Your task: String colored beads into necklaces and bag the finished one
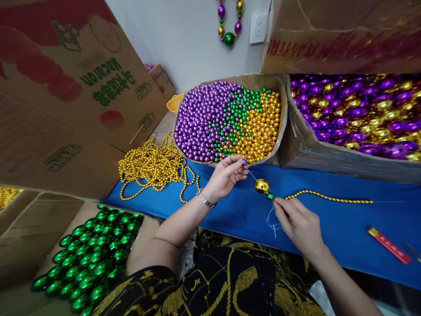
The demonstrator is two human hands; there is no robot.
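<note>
1. Above the blue-covered bench (342, 230), just in front of a carton (263, 81) of small round beads, the left grip (229, 176) pinched a small purple bead (244, 162) between thumb and finger, at the upper end of a thin needle (251, 174).
2. The right grip (298, 224) was closed in a pinch beside a small green bead (270, 196); whether it held the line alone or that bead too, I could not tell.
3. Between the hands sat a large gold bead (262, 185), close against the green one and apart from the purple one.
4. Gripped towards both ends, the slanting row was probably being kept straight and steady. The carton stood right behind the left fingers, presumably so that purple, green and gold beads lay within short reach.
5. The carton's near rim left little room beyond the left hand. Leftward, a heap of gold bead strands (149, 166) crowded the bench, its loops trailing near the wrist.
6. Pale loops of thread (274, 226) lay below the row, near the right fingers, where they might snag. A gold bead strand (329, 197) stretched rightward behind that hand; nearer the front edge, the blue surface offered the freest room, as far as a slim red case (390, 245).
</note>
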